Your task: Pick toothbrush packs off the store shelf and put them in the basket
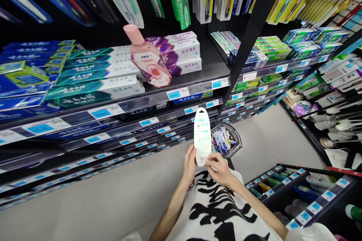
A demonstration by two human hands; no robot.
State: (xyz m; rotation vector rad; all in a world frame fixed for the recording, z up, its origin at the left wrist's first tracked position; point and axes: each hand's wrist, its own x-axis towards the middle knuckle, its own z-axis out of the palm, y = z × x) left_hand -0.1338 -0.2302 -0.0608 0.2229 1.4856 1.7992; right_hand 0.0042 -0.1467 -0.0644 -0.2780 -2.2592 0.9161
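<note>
In front of my body I hold up an oval white-and-green toothbrush pack point(203, 135), its printed back with a barcode facing me and the hanging hole at the top. My left hand point(190, 161) grips the pack's lower left edge. At the lower right corner, my right hand point(218, 167) pinches it near the barcode. Behind the pack, a dark shopping basket point(240, 144) stands on the floor, with many packaged toothbrushes point(223, 139) inside.
A shelf ahead carries a pink mouthwash bottle point(149, 60), teal toothpaste boxes point(96, 90) and purple ones point(183, 52). Toothbrush packs point(181, 0) hang above. A black post point(249, 26) divides the shelving. Low shelves point(308, 196) stand at right beside grey floor point(93, 196).
</note>
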